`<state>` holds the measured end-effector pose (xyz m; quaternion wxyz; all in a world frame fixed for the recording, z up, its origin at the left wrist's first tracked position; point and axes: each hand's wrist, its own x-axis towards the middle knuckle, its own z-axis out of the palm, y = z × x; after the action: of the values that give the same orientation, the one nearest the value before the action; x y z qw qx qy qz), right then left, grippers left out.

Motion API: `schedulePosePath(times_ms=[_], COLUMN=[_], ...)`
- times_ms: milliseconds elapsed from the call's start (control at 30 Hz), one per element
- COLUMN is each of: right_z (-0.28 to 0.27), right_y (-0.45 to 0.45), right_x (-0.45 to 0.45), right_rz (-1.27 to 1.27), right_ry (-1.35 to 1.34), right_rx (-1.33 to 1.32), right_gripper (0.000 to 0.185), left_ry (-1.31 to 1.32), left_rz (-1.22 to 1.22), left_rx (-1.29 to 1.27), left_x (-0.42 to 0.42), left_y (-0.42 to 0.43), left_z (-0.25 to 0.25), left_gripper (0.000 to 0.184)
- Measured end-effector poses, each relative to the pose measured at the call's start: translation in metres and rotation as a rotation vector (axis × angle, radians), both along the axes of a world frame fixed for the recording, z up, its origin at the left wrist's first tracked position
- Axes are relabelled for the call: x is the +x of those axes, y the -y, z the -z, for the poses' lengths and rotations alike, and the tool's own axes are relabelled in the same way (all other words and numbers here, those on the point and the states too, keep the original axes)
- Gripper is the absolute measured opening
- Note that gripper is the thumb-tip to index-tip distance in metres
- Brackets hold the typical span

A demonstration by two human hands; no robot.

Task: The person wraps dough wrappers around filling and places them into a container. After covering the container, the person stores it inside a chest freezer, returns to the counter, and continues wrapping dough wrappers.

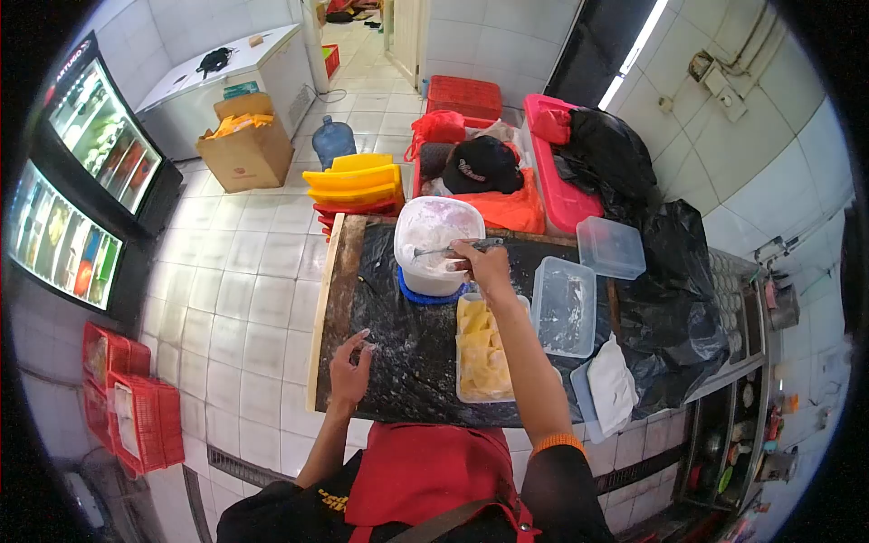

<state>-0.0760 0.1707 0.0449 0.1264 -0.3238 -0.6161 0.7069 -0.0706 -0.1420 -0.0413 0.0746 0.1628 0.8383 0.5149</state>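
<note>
The right hand (480, 264) grips a utensil (491, 242), far end in white powder (439, 221) inside the tub (425, 283), at 11 o'clock from the tray (471, 399) of yellow pieces (484, 348). The left hand (350, 369), fingers spread, is at 9 o'clock.

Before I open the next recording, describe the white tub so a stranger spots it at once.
Find the table covered in black plastic, and go to its far edge. There, at the right hand, stands the white tub on a blue base. Unlike the clear containers to its right, it holds white powder.
</note>
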Motion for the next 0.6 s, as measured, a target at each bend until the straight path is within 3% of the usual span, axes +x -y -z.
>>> schedulePosePath(times_ms=[233,367,600], right_z=[0.002,-0.013,0.004], right_y=[-0.014,-0.035,-0.044], right_x=[0.029,0.080,0.215], right_rz=[0.082,0.071,0.158], right_ry=[-0.134,-0.126,0.147], right_rx=[-0.308,-0.273,0.015], right_gripper=[0.023,0.026,0.024], left_ry=[-0.018,-0.022,0.083], left_rz=[-0.014,0.001,-0.030], left_rx=[0.007,-0.014,0.004], left_x=[0.012,0.015,0.023], left_y=[-0.010,-0.017,-0.024], left_z=[0.003,-0.004,0.006], left_gripper=[0.032,0.032,0.032])
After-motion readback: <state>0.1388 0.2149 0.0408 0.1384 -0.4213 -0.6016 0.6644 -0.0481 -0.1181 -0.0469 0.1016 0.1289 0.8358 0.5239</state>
